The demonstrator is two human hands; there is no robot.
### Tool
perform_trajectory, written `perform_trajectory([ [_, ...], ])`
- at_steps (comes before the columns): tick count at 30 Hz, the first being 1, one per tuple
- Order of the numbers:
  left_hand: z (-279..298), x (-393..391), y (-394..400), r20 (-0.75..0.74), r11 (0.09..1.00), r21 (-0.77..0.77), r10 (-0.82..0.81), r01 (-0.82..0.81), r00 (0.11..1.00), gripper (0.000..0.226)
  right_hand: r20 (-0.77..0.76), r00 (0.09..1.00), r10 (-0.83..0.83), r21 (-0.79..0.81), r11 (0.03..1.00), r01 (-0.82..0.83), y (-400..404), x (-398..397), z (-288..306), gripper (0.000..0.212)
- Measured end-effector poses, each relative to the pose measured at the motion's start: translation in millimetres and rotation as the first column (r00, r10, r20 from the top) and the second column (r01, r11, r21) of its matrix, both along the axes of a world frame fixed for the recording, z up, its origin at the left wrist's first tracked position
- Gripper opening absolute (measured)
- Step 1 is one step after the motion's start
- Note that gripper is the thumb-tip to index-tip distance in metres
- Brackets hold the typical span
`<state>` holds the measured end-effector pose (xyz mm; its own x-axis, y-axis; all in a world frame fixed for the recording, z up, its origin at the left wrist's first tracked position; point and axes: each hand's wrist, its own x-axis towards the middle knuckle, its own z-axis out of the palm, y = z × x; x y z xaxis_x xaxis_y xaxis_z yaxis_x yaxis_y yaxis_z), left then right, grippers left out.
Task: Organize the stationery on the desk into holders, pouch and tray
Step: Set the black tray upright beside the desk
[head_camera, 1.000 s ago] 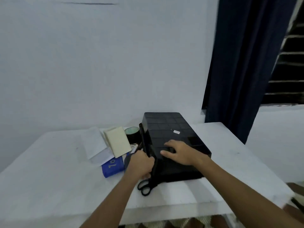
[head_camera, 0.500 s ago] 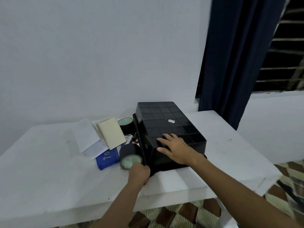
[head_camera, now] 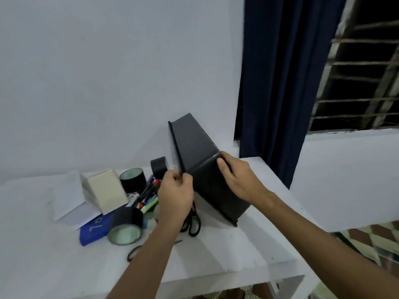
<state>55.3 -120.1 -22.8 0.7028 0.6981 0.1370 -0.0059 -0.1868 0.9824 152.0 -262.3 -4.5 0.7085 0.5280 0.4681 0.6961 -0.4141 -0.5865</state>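
Two hands on the black tray [head_camera: 200,160], which is tipped up on its near-right edge on the white desk [head_camera: 248,240], hollow side facing left. Left hand [head_camera: 176,196] has fingers curled round the tray's rim at the near corner; right hand [head_camera: 235,178] lies across the upper edge of its underside with thumb on the near face, fingers hidden, gripping or pressing, can't tell which. Under the left hand: black scissors [head_camera: 192,223]. Left of it: loose pens [head_camera: 145,196], three black tape rolls [head_camera: 126,225], a cream pad [head_camera: 106,193], white papers [head_camera: 69,195], a blue box [head_camera: 95,229]. A thin black ring [head_camera: 132,252] lies beside the left forearm.

Risk, as I judge it: tray balances on one edge, so a slip of either grip drops it onto the scissors and pens. Swinging it left would sweep rolls off the desk.
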Motion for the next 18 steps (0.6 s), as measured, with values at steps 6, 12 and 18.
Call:
perform_trajectory([
  [6, 47.0, 66.1, -72.2, 0.181, 0.996, 0.031, -0.09, 0.086, 0.979, 0.03, -0.131, 0.982, -0.137, 0.146, 0.977, 0.156, -74.4, 38.3, 10.7, 0.037],
  [12, 35.5, 94.8, -149.9, 0.12, 0.937, 0.107, -0.343, 0.331, 0.932, 0.028, -0.493, 0.861, -0.128, 0.168, 0.957, 0.238, -136.1, 58.2, 15.6, 0.036],
  [18, -1.7, 116.3, -180.1, 0.042, 0.901, -0.044, -0.431, 0.432, 0.902, 0.014, -0.716, 0.691, -0.098, 0.138, 0.951, 0.278, -186.8, 74.7, 0.0, 0.037],
])
